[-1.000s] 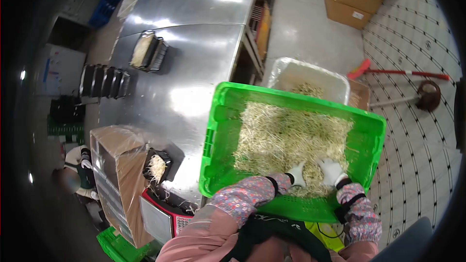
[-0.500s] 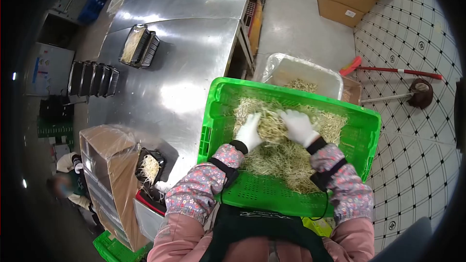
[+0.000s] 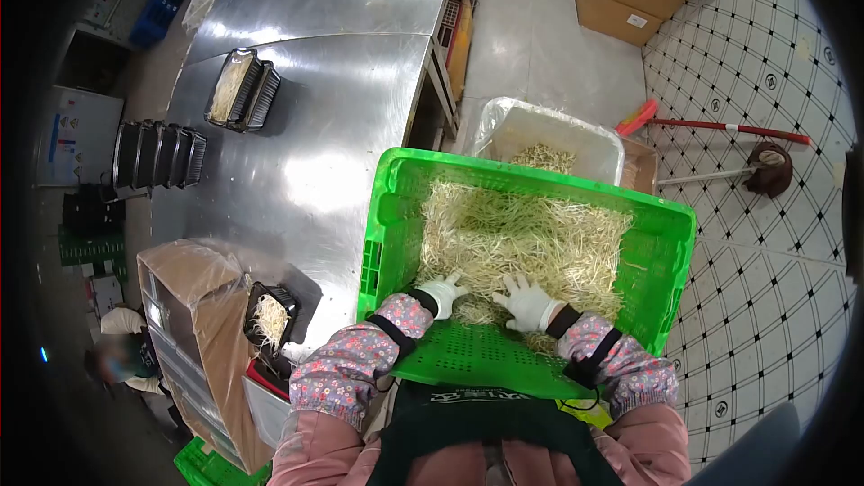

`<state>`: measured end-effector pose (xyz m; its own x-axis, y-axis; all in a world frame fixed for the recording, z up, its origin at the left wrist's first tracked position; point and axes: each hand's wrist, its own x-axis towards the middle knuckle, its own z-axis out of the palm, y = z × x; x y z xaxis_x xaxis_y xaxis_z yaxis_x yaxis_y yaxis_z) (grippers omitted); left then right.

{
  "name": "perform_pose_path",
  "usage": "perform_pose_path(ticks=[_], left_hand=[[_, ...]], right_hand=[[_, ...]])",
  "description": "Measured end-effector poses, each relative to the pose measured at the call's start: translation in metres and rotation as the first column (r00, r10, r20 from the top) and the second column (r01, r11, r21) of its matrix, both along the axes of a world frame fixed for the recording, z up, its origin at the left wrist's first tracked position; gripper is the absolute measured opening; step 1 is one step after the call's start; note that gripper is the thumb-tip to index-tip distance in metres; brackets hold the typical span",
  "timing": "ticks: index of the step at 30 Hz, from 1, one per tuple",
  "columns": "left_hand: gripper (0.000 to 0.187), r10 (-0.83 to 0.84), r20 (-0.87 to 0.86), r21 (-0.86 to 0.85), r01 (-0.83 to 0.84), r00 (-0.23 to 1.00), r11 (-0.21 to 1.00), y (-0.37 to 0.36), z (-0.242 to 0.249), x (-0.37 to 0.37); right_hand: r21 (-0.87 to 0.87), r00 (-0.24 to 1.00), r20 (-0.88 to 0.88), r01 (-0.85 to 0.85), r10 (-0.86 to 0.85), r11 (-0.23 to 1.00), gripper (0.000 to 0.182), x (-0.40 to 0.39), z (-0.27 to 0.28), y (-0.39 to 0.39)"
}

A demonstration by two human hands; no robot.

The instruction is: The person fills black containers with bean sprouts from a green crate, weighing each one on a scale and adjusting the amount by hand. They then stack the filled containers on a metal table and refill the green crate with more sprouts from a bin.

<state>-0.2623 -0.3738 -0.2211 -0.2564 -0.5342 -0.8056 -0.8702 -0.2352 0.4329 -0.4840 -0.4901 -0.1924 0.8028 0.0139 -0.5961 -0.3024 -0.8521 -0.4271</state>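
A heap of pale bean sprouts fills much of a bright green plastic crate in front of me. My left hand, in a white glove, rests at the near left edge of the heap with its fingers apart. To its right, my gloved right hand lies on the sprouts, fingers spread. Neither hand grips anything that I can see. A few fingertips sink partly among the strands.
On the steel table stand sprout-filled black trays and a row of black trays. A tray of sprouts sits near a plastic-wrapped box. Behind the crate is a white bin. A person stands far left.
Both hands have come down toward the near side of the crate and let go of a clump of sprouts. The fingers have spread, and the heap now reaches further back.
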Motion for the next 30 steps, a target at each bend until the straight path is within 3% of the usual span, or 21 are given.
perform_pose_path(ticks=[2,3,6,7,8,10,11,13,15,17,18,19,20,21,22,25,26,27,28,29,30], left_hand=[[0.047,0.022,-0.068,-0.042,-0.025,0.997,0.999,0.000,-0.020,0.012],[0.043,0.114,-0.007,0.214,-0.110,0.993,0.971,-0.031,0.016,0.018],[0.049,0.311,0.124,0.284,-0.334,0.942,0.899,-0.055,0.022,0.025],[0.052,0.455,0.062,-0.190,-0.437,0.888,0.879,-0.041,-0.007,0.019],[0.057,0.548,-0.061,-0.604,-0.468,0.834,0.645,-0.029,-0.029,0.013],[0.065,0.359,0.038,-0.366,-0.321,0.933,0.873,-0.022,-0.031,-0.008],[0.065,0.274,0.055,-0.323,-0.243,0.960,0.914,-0.012,-0.021,-0.021],[0.066,0.193,-0.071,-0.049,-0.196,0.979,0.979,-0.007,0.000,-0.028],[0.062,-0.012,-0.204,0.012,0.015,0.979,1.000,0.007,0.003,-0.025],[0.055,-0.013,-0.255,0.024,0.020,0.967,1.000,-0.008,0.006,-0.018],[0.053,0.057,-0.154,0.063,-0.048,0.986,0.997,-0.032,0.018,-0.010],[0.050,0.124,-0.048,0.097,-0.119,0.991,0.988,-0.051,0.023,-0.003],[0.048,0.359,0.013,-0.110,-0.355,0.933,0.928,-0.061,0.014,0.003],[0.047,0.579,0.024,-0.325,-0.541,0.815,0.775,-0.069,-0.002,0.009],[0.049,0.648,0.102,-0.456,-0.543,0.755,0.705,-0.081,-0.019,0.017],[0.050,0.779,0.159,-0.841,-0.330,0.606,0.429,-0.086,-0.085,0.027],[0.059,0.803,0.130,-0.694,-0.525,0.582,0.493,-0.086,-0.084,0.028],[0.059,0.800,0.137,-0.690,-0.523,0.584,0.500,-0.083,-0.077,0.026],[0.059,0.736,0.139,-0.527,-0.580,0.663,0.621,-0.076,-0.068,0.019],[0.059,0.668,0.119,-0.336,-0.603,0.735,0.723,-0.062,-0.062,0.009],[0.059,0.611,0.037,-0.357,-0.561,0.791,0.747,-0.042,-0.059,-0.002]], right_hand=[[0.184,0.998,-0.057,0.018,-0.007,0.983,0.053,0.018,0.006,-0.030],[0.346,0.993,-0.078,0.106,-0.084,0.932,0.050,0.027,-0.002,-0.050],[0.251,0.950,0.057,0.284,-0.307,0.925,0.030,0.068,0.012,-0.090],[0.175,0.928,0.096,0.340,-0.360,0.924,0.033,0.079,-0.006,-0.093],[0.120,0.915,0.157,0.355,-0.371,0.927,0.035,0.083,-0.019,-0.091],[-0.118,0.923,0.312,0.273,-0.226,0.955,0.045,0.069,-0.053,-0.071],[-0.060,0.983,0.035,0.180,-0.178,0.982,0.056,0.064,-0.043,-0.059],[-0.234,0.974,0.227,0.060,-0.005,0.970,0.063,0.025,-0.034,-0.026],[-0.127,0.990,0.025,-0.132,0.136,0.983,0.068,0.010,0.001,-0.018],[0.042,0.989,0.082,-0.129,0.125,0.991,0.058,0.007,0.011,-0.029],[0.042,0.989,0.083,-0.129,0.126,0.991,0.058,0.012,0.004,-0.038],[0.196,0.985,0.153,0.047,-0.078,0.980,0.047,0.023,-0.009,-0.052],[0.356,0.940,0.189,0.205,-0.285,0.912,0.039,0.036,-0.019,-0.069],[0.226,0.917,0.292,0.209,-0.271,0.951,0.031,0.062,-0.005,-0.087],[0.267,0.812,0.441,0.288,-0.383,0.919,0.029,0.076,-0.029,-0.094],[0.142,0.881,0.288,0.348,-0.375,0.927,0.043,0.130,-0.071,-0.109],[-0.004,0.789,0.535,0.359,-0.302,0.933,0.044,0.133,-0.101,-0.103],[-0.142,0.656,0.734,0.403,-0.177,0.904,0.045,0.136,-0.111,-0.096],[-0.135,0.659,0.729,0.404,-0.186,0.905,0.045,0.127,-0.117,-0.091],[-0.095,0.855,0.449,0.334,-0.259,0.938,0.049,0.114,-0.101,-0.083],[-0.039,0.955,0.124,0.277,-0.271,0.960,0.053,0.104,-0.088,-0.075]])
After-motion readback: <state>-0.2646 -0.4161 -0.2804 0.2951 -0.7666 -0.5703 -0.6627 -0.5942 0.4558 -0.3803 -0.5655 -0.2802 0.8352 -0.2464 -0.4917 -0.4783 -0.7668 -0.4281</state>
